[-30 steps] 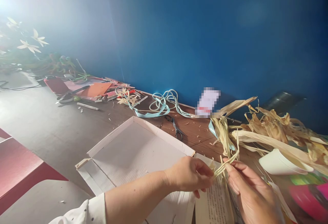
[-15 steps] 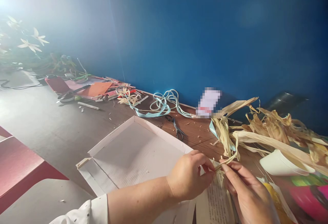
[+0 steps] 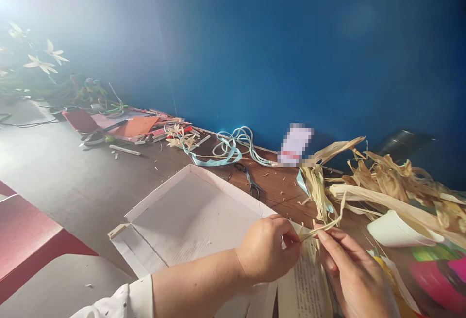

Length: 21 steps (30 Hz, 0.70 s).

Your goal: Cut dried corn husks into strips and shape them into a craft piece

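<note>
1. A thin husk strip (image 3: 330, 225) is held between the two hands, above a printed page (image 3: 305, 284) and near the right corner of a shallow white box (image 3: 192, 211).
2. By the left hand (image 3: 267, 250), one end of the strip is pinched, the thumb and index finger being closed at their tips.
3. By the right hand (image 3: 358, 269), the strip is gripped between the thumb and the fingers, which are closed on it; its free end is left curving upward.
4. Beyond the right hand, dried husks (image 3: 393, 177) are heaped, and a white cup (image 3: 402, 230) is tipped on its side.
5. Black scissors (image 3: 251, 183) are laid on the worktop (image 3: 145, 177), just beyond the box.
6. Pale blue cord (image 3: 247, 138) is looped near the blue wall (image 3: 255, 56).
</note>
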Available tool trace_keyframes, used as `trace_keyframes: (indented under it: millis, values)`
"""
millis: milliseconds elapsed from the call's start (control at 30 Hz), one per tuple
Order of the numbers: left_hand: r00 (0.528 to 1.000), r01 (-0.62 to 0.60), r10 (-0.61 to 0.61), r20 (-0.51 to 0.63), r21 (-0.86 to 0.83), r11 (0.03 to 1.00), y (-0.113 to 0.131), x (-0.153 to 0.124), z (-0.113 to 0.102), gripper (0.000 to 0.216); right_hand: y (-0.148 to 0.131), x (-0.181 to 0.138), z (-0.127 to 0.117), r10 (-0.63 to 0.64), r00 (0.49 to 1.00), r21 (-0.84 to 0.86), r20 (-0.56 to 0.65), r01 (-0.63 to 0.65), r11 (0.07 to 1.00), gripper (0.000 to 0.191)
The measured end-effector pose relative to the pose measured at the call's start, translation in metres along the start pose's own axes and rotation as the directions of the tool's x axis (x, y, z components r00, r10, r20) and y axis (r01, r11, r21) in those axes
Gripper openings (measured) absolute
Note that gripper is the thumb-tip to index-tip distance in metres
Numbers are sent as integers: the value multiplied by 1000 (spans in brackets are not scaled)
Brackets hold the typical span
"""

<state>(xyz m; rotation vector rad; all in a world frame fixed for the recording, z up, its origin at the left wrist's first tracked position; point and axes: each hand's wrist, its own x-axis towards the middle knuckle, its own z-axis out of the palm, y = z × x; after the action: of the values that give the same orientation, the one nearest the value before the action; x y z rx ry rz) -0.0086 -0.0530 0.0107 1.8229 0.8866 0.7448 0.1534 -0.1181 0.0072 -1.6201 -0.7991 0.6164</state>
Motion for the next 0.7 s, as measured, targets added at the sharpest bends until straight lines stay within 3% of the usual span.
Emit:
trace_keyframes:
  millis: [267, 500, 700]
  values:
    - [1000, -24, 23, 18, 32, 999, 1, 1, -4, 11, 10, 8, -4, 55, 998, 118, 10, -55, 991, 40]
    - [979, 164, -152, 133, -83, 983, -6, 3, 0, 16, 4, 4, -1, 53, 998, 138, 26, -56, 989, 40]
    - [958, 265, -245, 146, -135, 955, -1, 4, -1, 12, 1, 2, 0, 36, 998, 39, 60, -39, 998, 40]
